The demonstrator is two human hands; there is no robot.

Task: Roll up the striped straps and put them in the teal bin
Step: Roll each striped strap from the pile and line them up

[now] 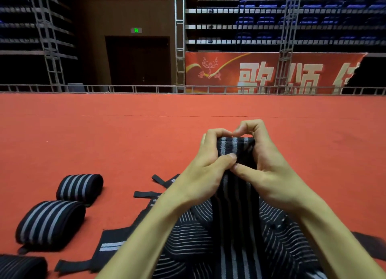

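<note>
A black strap with grey stripes (235, 147) is held up in front of me, its top end curled into a small roll. My left hand (208, 159) and my right hand (265, 164) both grip that roll, thumbs meeting at its front. The strap's long tail (236, 212) hangs down onto a heap of loose striped straps (208, 237) on the red carpet. Two rolled straps lie at the left, one (80, 187) farther and one (51, 221) nearer. A third roll (20, 266) shows at the bottom left corner. No teal bin is in view.
Red carpet (125, 136) stretches ahead to a low metal rail (146, 89). Behind it stand scaffold towers (180, 38), a dark doorway (139, 59), a red banner (261, 72) and rows of blue seats. Loose black strap ends (146, 194) lie beside the heap.
</note>
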